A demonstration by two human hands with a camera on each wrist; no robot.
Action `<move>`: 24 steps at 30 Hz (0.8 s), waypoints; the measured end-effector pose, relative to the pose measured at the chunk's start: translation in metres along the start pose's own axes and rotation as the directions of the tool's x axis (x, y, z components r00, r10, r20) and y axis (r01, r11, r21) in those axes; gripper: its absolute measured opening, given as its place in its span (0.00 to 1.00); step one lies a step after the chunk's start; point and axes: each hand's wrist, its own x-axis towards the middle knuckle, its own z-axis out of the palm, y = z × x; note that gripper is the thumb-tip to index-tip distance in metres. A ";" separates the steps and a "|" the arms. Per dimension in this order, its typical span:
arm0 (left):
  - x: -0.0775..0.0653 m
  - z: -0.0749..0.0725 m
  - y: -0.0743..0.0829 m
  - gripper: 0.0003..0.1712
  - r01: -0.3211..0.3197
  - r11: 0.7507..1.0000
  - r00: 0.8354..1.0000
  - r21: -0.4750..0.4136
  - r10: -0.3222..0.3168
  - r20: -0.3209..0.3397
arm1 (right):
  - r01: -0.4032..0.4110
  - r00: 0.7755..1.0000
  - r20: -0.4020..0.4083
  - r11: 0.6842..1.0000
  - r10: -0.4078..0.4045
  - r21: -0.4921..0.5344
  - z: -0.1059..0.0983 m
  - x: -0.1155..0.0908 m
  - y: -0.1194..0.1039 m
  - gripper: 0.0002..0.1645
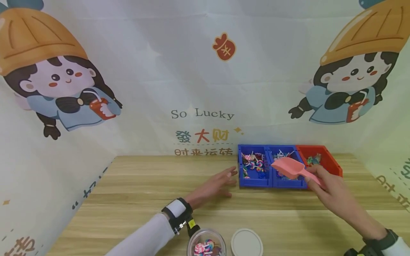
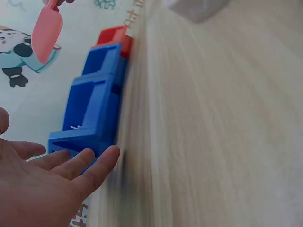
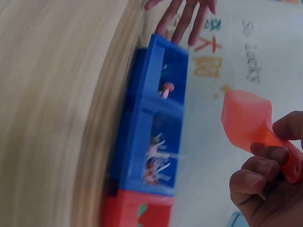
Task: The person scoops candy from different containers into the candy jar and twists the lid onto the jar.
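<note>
My right hand (image 1: 333, 190) grips the handle of a pink scoop (image 1: 289, 168), held up over the middle blue bin (image 1: 288, 183) and the red bin (image 1: 331, 161). In the right wrist view the scoop (image 3: 246, 116) shows its bowl, with fingers and thumb curled round the handle. My left hand (image 1: 214, 186) reaches out beside the left blue bin (image 1: 254, 182), its fingers spread and holding nothing. The left wrist view has that hand (image 2: 47, 184) palm up with fingertips right at the bin's end. Small lollipops (image 1: 256, 163) lie in the left bin.
At the near edge stand a clear round jar (image 1: 191, 245) with lollipops inside and, to its right, a white round lid (image 1: 246, 243). The bins stand in a row against a printed cloth backdrop (image 1: 205, 81) at the back of the wooden table (image 1: 144, 192).
</note>
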 end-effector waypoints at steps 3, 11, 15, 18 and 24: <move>0.006 0.001 -0.002 0.30 0.012 1.000 1.000 0.013 -0.012 0.006 | -0.080 0.997 -0.020 0.997 0.080 0.012 -0.001 -0.001 0.023 0.15; 0.011 0.003 -0.001 0.31 0.016 1.000 1.000 0.005 -0.016 0.020 | -0.304 0.951 -0.076 0.952 0.300 -0.047 -0.001 -0.011 0.071 0.21; 0.010 0.002 -0.002 0.33 -0.007 0.999 0.999 0.048 0.004 0.052 | -0.367 0.929 -0.078 0.928 0.362 -0.062 -0.001 -0.013 0.086 0.23; 0.010 0.002 -0.003 0.34 -0.015 0.997 0.997 0.078 0.010 0.073 | -0.376 0.926 -0.067 0.924 0.371 -0.075 0.000 -0.014 0.093 0.23; 0.009 0.004 -0.001 0.32 0.004 0.993 0.996 0.119 -0.014 0.085 | -0.372 0.928 -0.031 0.923 0.371 -0.097 0.006 -0.011 0.097 0.21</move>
